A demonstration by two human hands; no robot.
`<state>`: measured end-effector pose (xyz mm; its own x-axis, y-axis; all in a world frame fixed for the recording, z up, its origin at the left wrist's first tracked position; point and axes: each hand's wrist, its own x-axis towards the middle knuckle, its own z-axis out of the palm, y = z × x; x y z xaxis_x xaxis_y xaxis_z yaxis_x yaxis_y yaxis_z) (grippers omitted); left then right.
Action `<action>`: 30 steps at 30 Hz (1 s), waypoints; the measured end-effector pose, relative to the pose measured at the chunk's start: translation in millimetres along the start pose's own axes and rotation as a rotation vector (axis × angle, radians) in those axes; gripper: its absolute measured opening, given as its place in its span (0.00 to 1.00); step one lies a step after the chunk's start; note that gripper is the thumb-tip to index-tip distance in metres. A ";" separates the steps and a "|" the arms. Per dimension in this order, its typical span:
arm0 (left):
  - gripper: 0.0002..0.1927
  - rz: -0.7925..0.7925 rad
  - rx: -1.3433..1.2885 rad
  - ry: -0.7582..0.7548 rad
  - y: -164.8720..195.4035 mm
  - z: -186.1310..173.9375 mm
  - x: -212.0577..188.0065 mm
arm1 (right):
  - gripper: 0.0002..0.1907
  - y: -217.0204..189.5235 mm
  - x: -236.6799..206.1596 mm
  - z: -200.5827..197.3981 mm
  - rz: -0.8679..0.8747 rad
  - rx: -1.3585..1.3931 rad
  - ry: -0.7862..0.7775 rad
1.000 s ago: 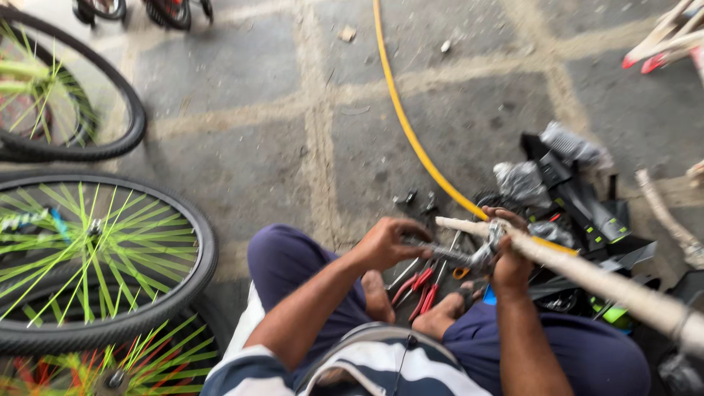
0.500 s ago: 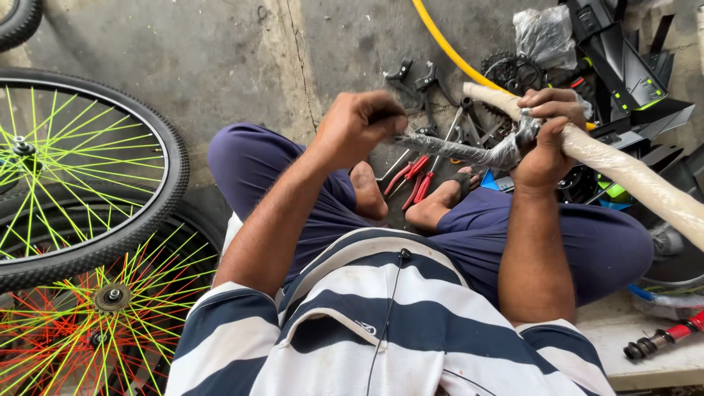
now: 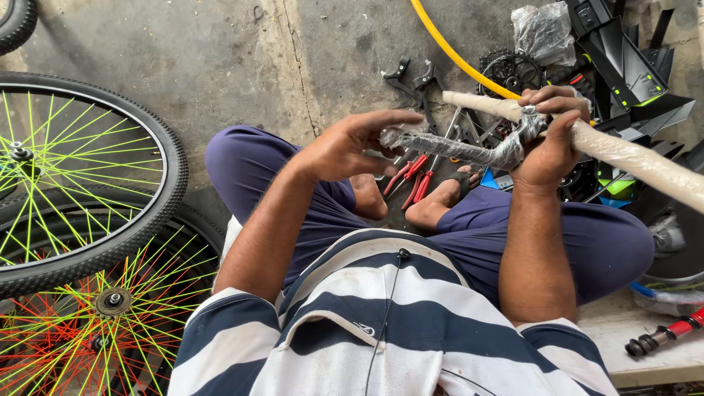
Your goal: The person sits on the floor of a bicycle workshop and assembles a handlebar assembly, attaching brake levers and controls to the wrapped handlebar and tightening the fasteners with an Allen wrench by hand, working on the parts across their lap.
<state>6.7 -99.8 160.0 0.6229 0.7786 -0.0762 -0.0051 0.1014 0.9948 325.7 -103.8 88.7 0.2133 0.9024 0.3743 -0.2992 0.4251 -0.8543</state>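
I sit cross-legged on a concrete floor. My right hand [image 3: 551, 136] grips a long tube wrapped in beige paper [image 3: 638, 163], at the point where a shorter part wrapped in clear plastic [image 3: 449, 149] branches off to the left. My left hand [image 3: 352, 143] has its fingers stretched out, the tips resting on the free end of the plastic-wrapped part. Red-handled pliers [image 3: 411, 176] lie on the floor between my feet, below the wrapped part.
Two bicycle wheels lie at my left, one with green spokes [image 3: 81, 176], one with orange and green spokes [image 3: 110, 323]. A yellow hose [image 3: 455, 55], a black sprocket [image 3: 517, 70], black brake levers [image 3: 411, 77], black frame parts [image 3: 623, 59] and a plastic bag [image 3: 543, 29] lie ahead.
The camera has tilted down toward my lap. My left hand has opened, its fingers now stretched over the end of the plastic-wrapped part. My right hand keeps its grip on the tube.
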 end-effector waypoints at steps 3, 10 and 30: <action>0.19 -0.084 0.059 0.079 -12.6 7.6 10.0 | 0.23 4.3 0.8 -0.9 0.032 0.073 0.029; 0.13 -0.192 -0.233 0.103 -41.9 8.5 -0.9 | 0.23 5.3 4.8 -6.1 -0.020 -0.165 0.111; 0.13 0.077 0.034 0.180 -77.5 -37.3 23.1 | 0.20 12.5 -1.7 -0.1 0.108 0.000 -0.126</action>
<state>-7.7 -66.6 78.6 0.4719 0.8816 -0.0079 -0.0191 0.0192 0.9996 321.7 -100.1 77.3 0.0616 0.9444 0.3230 -0.3143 0.3255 -0.8918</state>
